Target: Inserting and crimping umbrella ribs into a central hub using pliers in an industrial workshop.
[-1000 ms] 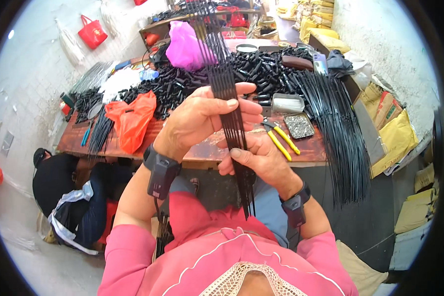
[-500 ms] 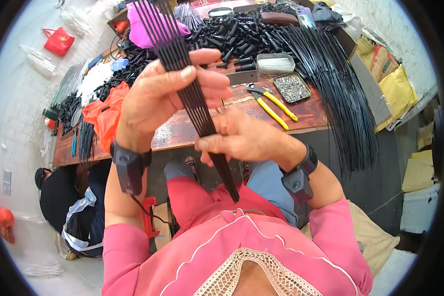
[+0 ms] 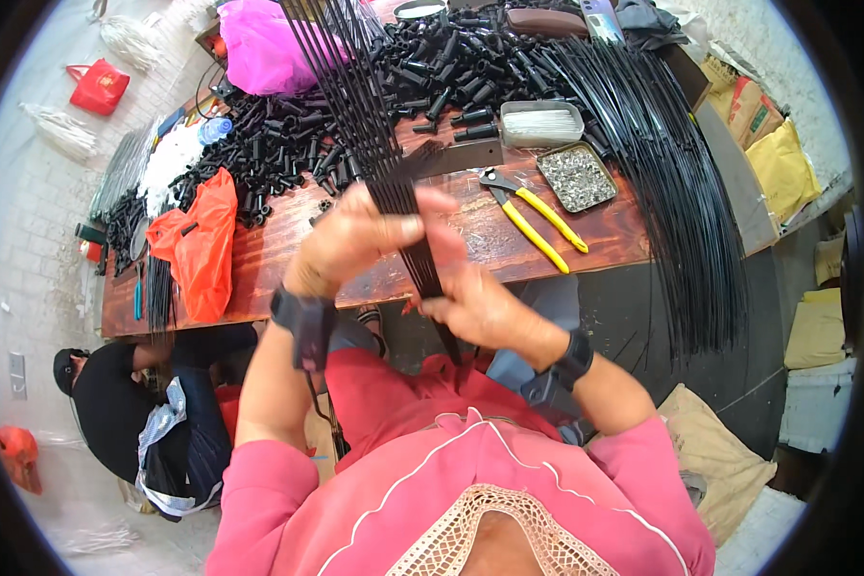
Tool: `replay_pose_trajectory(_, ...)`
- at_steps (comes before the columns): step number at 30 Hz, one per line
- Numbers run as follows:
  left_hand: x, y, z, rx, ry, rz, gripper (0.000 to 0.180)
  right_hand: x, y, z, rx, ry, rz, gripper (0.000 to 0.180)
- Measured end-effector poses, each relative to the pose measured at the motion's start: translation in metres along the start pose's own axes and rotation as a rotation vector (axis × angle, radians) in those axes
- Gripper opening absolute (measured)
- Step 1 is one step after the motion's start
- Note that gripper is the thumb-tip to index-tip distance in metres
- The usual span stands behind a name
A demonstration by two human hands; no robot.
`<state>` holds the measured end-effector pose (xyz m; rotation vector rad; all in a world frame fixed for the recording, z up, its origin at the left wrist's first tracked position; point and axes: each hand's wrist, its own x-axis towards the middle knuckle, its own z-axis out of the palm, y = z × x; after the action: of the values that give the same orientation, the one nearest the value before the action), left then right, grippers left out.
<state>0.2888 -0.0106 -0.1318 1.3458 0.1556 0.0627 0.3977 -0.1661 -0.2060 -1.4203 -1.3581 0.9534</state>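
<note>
A bundle of thin black rods (image 3: 387, 178) slants between my hands, its upper end fanned out and its lower end down by my lap. My left hand (image 3: 355, 238) grips it around the middle, thumb across the front and fingers behind, somewhat blurred. Lower down, my right hand (image 3: 490, 307) is closed on the same rods, thumb in front. Beyond my hands lies the wooden table (image 3: 288, 257). On it, right of the bundle, are pliers with yellow handles (image 3: 538, 226) and a small tray of tiny metal pieces (image 3: 578, 177).
Black tubular parts (image 3: 442, 62) are heaped at the back. Long black rods (image 3: 682, 202) hang over the table's right edge. A clear box of white sticks (image 3: 541, 125), an orange bag (image 3: 202, 254) and a purple bag (image 3: 269, 48) lie around. Another person (image 3: 115, 398) sits at the left.
Both hands and the bundle have come lower and nearer the table's front edge, the left hand also moving right. The view has shifted slightly, showing more of the person at left.
</note>
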Motion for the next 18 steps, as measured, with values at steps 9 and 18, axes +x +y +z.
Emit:
replay_pose_trajectory(9,-0.031,-0.063,0.027,0.063,0.238,-0.083,0.040,-0.023,0.059,0.032,-0.067,0.004,0.012,0.014)
replay_pose_trajectory(18,-0.079,-0.021,-0.006,0.151,0.460,0.165,0.064,-0.008,0.140,0.030,-0.184,-0.032,-0.095,0.033)
